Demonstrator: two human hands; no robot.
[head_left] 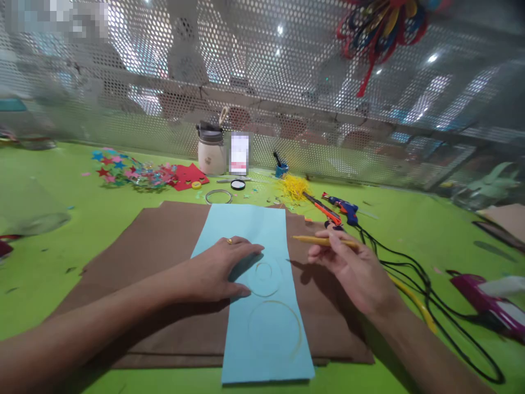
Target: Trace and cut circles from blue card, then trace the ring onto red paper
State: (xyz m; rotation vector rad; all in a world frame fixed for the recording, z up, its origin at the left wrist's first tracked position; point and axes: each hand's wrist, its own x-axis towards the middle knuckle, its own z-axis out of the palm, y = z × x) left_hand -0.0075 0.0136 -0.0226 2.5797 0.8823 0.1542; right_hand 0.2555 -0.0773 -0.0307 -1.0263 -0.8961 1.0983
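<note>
A long strip of light blue paper (262, 334) lies over brown sheets (164, 317), its near end reaching past their front edge. Faint curved lines are drawn on it: a small spiral-like mark within a circle and, nearer to me, a larger incomplete circle. My left hand (229, 268), with a ring on one finger, rests on the strip's left side, fingers stretched out and thumb apart. To the right of the strip, my right hand (353, 268) grips a yellow-brown pencil (311, 239), which points left, its tip raised off the paper.
Behind the paper stand a lidded white jar (211, 153) and a lit phone (239, 153). Star-shaped confetti (110, 167) lies back left. Orange-handled scissors (328, 210), a blue glue gun (346, 210) and black cords (410, 265) lie to the right. A perforated metal screen (262, 65) rises behind.
</note>
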